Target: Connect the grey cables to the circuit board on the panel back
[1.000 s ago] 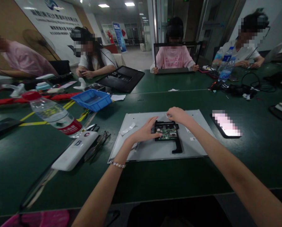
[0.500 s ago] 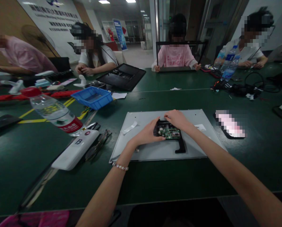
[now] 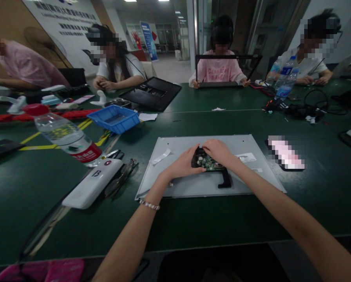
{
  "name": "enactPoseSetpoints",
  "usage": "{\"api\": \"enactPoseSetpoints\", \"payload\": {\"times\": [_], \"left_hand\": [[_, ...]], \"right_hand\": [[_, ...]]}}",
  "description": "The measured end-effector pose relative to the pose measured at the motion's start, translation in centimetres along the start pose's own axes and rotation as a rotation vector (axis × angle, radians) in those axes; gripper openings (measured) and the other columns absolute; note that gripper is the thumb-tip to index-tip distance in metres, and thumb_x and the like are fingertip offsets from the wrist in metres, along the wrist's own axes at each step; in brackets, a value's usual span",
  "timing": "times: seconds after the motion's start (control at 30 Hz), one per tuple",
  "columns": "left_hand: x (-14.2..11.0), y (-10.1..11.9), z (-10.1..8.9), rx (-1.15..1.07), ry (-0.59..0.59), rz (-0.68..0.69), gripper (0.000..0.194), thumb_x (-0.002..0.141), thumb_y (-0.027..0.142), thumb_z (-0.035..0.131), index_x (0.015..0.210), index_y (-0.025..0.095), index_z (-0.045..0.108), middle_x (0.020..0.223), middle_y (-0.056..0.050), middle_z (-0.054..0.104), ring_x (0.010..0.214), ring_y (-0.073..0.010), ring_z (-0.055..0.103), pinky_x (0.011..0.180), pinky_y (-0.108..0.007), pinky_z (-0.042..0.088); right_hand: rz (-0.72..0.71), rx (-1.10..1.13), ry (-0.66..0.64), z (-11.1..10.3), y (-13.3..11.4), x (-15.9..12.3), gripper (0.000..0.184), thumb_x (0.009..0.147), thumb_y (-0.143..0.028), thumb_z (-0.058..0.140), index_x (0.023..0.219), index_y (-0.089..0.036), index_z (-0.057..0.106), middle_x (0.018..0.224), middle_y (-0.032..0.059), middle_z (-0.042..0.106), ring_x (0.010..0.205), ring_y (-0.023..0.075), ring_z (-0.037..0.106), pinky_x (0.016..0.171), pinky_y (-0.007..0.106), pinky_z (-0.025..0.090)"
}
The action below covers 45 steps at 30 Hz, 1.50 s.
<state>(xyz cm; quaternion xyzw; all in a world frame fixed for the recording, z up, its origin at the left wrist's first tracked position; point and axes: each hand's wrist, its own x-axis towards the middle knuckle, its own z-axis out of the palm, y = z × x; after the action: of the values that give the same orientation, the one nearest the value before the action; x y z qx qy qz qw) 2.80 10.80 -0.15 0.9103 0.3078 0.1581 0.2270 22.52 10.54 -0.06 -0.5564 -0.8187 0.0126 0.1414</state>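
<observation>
A green circuit board point(image 3: 208, 163) sits in a black plastic frame point(image 3: 227, 179), which lies on a flat light-grey panel point(image 3: 181, 188). My left hand point(image 3: 183, 162) grips the frame's left side, its thumb at the near edge and its fingers at the far edge. Over the far edge of the board, my right hand point(image 3: 217, 151) is closed with fingers bent together. Whatever those fingertips hold is hidden beneath the hand. A strip of white tape point(image 3: 161, 156) is on the panel to the left.
On the left are a white power bank point(image 3: 90, 186), eyeglasses point(image 3: 121, 179), a water bottle point(image 3: 66, 135) and a blue tray point(image 3: 114, 120). A phone point(image 3: 286, 154) lies to the right. Across the table, a person holds a black rectangular frame point(image 3: 228, 84); other people sit alongside.
My right hand has shifted slightly left and now covers more of the circuit board. My left hand keeps its place on the frame. The whole view has tilted a little.
</observation>
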Motion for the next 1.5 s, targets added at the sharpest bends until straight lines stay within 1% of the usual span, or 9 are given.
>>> {"api": "enactPoseSetpoints", "payload": {"times": [0.17, 0.3, 0.57, 0.67, 0.77, 0.9, 1.17, 1.37, 1.5], "left_hand": [[-0.1, -0.4, 0.3, -0.028, 0.004, 0.011, 0.094, 0.076, 0.054, 0.064, 0.146, 0.018, 0.013, 0.148, -0.018, 0.028, 0.136, -0.0317, 0.031, 0.11, -0.052, 0.029], [-0.2, -0.3, 0.3, -0.068, 0.04, 0.025, 0.088, 0.08, 0.051, 0.06, 0.146, 0.019, 0.012, 0.15, -0.016, 0.025, 0.137, -0.0295, 0.027, 0.113, -0.049, 0.026], [0.0, 2.3, -0.8, 0.113, 0.123, 0.056, 0.051, 0.094, 0.042, 0.044, 0.139, 0.022, 0.032, 0.15, -0.009, 0.028, 0.138, -0.022, 0.027, 0.114, -0.041, 0.025], [0.2, 4.0, -0.2, 0.23, 0.088, 0.117, 0.045, 0.094, 0.039, 0.044, 0.136, 0.021, 0.038, 0.147, -0.008, 0.035, 0.137, -0.0217, 0.029, 0.113, -0.041, 0.024], [0.3, 5.4, 0.9, 0.321, -0.003, 0.195, 0.045, 0.094, 0.038, 0.046, 0.135, 0.021, 0.04, 0.145, -0.007, 0.039, 0.137, -0.0216, 0.029, 0.114, -0.042, 0.022], [0.3, 6.2, 2.3, 0.385, -0.08, 0.221, 0.049, 0.093, 0.041, 0.046, 0.137, 0.021, 0.037, 0.145, -0.007, 0.039, 0.136, -0.0213, 0.03, 0.113, -0.041, 0.022], [0.2, 6.5, 2.5, 0.412, -0.101, 0.226, 0.05, 0.093, 0.037, 0.044, 0.139, 0.019, 0.034, 0.143, -0.007, 0.041, 0.131, -0.0215, 0.037, 0.11, -0.038, 0.026], [0.3, 6.7, 2.6, 0.44, -0.102, 0.206, 0.047, 0.094, 0.034, 0.041, 0.138, 0.019, 0.035, 0.14, -0.007, 0.044, 0.127, -0.0225, 0.042, 0.108, -0.039, 0.028], [0.4, 6.9, 2.7, 0.45, -0.086, 0.194, 0.042, 0.096, 0.03, 0.036, 0.136, 0.02, 0.038, 0.139, -0.007, 0.046, 0.124, -0.0218, 0.044, 0.106, -0.038, 0.03]], "right_hand": [[-0.05, 0.104, 0.02, -0.1, 0.3, -0.1, 0.024, 0.091, -0.023, 0.046, 0.098, -0.016, 0.068, 0.098, 0.0102, 0.068, 0.094, 0.021, 0.061, 0.083, 0.031, 0.044], [-0.005, 0.157, 0.093, -1.3, 1.8, -1.2, 0.027, 0.091, -0.024, 0.047, 0.108, -0.015, 0.066, 0.108, 0.0115, 0.067, 0.103, 0.0224, 0.059, 0.09, 0.034, 0.044], [0.199, 0.229, 0.13, -4.0, 9.2, -8.2, 0.029, 0.086, -0.025, 0.05, 0.107, -0.015, 0.068, 0.11, 0.0094, 0.068, 0.103, 0.0226, 0.061, 0.093, 0.038, 0.045], [0.32, 0.294, 0.09, -3.6, 11.3, -10.8, 0.032, 0.084, -0.03, 0.053, 0.109, -0.017, 0.068, 0.111, 0.009, 0.067, 0.098, 0.022, 0.063, 0.087, 0.037, 0.049], [0.356, 0.353, 0.004, -3.0, 12.3, -12.1, 0.032, 0.079, -0.034, 0.059, 0.106, -0.021, 0.069, 0.107, 0.0087, 0.068, 0.092, 0.0224, 0.064, 0.08, 0.037, 0.051], [0.324, 0.393, -0.058, -2.8, 11.8, -12.3, 0.031, 0.075, -0.029, 0.063, 0.104, -0.022, 0.07, 0.103, 0.0097, 0.068, 0.086, 0.0223, 0.065, 0.076, 0.037, 0.052], [0.322, 0.417, 0.044, -3.1, 10.1, -12.1, 0.017, 0.076, -0.024, 0.06, 0.086, -0.021, 0.073, 0.088, 0.008, 0.071, 0.077, 0.0202, 0.065, 0.068, 0.035, 0.051], [0.399, 0.795, -0.017, -3.0, 8.1, -11.2, 0.018, 0.075, -0.028, 0.063, 0.087, -0.018, 0.072, 0.086, 0.0083, 0.071, 0.074, 0.0183, 0.066, 0.064, 0.032, 0.053], [0.329, 0.991, -0.06, -2.1, 6.6, -10.5, 0.023, 0.076, -0.027, 0.064, 0.095, -0.017, 0.069, 0.089, 0.008, 0.071, 0.075, 0.016, 0.065, 0.065, 0.029, 0.051]]}}
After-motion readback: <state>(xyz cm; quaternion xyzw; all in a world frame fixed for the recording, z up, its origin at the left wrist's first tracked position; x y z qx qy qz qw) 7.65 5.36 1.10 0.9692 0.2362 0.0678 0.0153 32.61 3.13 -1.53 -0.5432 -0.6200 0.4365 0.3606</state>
